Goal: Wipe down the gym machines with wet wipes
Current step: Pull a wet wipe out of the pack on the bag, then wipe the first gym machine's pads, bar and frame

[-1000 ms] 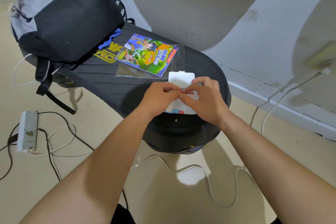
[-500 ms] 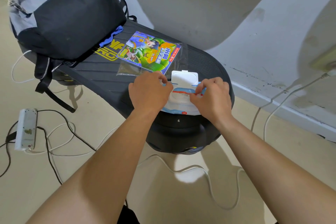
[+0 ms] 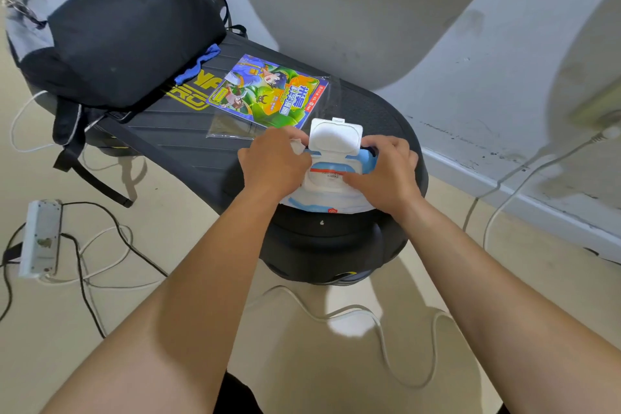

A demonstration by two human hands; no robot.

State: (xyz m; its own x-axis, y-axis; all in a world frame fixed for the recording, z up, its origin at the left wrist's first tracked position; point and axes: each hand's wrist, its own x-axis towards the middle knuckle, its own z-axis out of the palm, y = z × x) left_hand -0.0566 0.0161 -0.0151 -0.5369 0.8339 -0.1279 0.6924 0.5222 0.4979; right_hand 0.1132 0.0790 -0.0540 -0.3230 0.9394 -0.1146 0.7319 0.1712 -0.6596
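A white and blue wet wipe pack (image 3: 331,193) lies on the near end of a black ribbed machine platform (image 3: 188,148). Its white flip lid (image 3: 335,138) stands up, open. My left hand (image 3: 274,161) grips the pack's left side, and a bit of white wipe (image 3: 297,146) shows at its fingertips. My right hand (image 3: 386,171) holds the pack's right side, thumb pressed on the label.
A black and grey backpack (image 3: 114,30) sits on the platform's far end. A colourful booklet (image 3: 265,94) in a clear sleeve lies beside it. A white power strip (image 3: 40,239) and loose cables (image 3: 100,245) lie on the floor at left. A white cable (image 3: 379,323) trails below the platform.
My hands have moved apart from the middle of the pack to its two sides. The lid now stands fully open and a bit of wipe shows at my left fingers.
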